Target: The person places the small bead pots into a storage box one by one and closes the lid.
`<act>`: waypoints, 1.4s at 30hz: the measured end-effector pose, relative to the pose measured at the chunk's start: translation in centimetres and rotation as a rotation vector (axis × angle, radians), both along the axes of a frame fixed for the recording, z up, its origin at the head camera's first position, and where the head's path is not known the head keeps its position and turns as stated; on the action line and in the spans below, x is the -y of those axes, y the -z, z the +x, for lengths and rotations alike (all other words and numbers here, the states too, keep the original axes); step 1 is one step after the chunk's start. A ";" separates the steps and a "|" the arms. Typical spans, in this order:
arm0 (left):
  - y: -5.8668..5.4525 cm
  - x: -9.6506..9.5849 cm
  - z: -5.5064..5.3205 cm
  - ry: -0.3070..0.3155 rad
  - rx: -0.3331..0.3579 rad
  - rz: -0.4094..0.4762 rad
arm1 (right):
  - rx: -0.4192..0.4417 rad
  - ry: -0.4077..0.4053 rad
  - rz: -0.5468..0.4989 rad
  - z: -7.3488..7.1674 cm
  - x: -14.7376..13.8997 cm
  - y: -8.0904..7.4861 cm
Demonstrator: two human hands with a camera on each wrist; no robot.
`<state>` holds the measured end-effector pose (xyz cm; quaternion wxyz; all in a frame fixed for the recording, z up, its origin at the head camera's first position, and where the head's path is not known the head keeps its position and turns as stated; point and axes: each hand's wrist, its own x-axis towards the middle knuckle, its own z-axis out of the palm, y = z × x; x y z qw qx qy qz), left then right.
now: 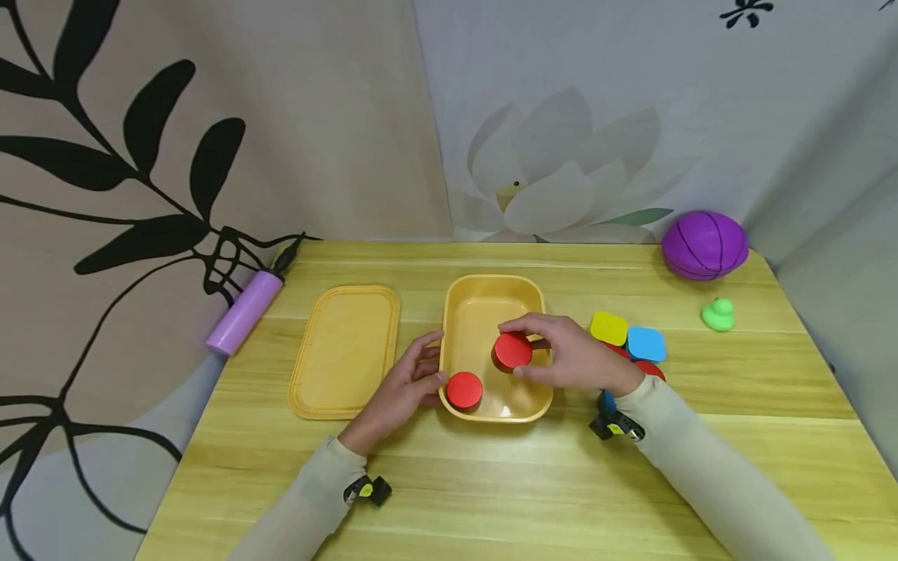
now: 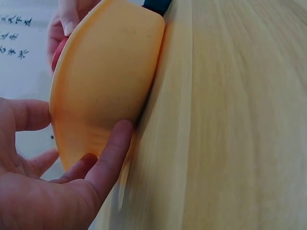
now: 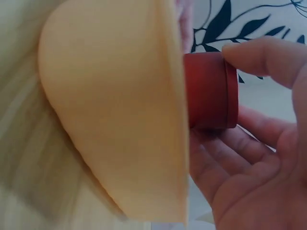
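Purp. ball [image 1: 705, 246] nr grn toy [image 1: 719, 315].

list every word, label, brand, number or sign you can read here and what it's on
Dark characters in rows on the pale backdrop, left wrist view: too small and blurred to quote.
No readable text shows on the yellow box, red cylinder or purple ball.

Bright head view, faint glare in tray [image 1: 484, 312], dimmer, softer wrist views
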<state>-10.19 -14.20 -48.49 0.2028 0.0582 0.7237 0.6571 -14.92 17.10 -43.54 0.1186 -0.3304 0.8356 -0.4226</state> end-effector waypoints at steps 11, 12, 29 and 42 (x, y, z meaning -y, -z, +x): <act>-0.3 -0.2 -0.2 0.001 0.005 -0.006 | -0.054 -0.074 0.177 0.1 1.8 -0.1; -0.3 -0.1 -0.2 0.001 0.003 -0.013 | -0.052 -0.084 0.188 0.1 1.9 -0.1; -0.2 -0.2 -0.3 0.011 0.004 -0.017 | -0.115 -0.207 0.443 0.6 3.4 0.6; 0.1 -0.1 -0.4 0.001 0.007 -0.034 | 0.011 -0.192 0.376 0.4 3.2 0.6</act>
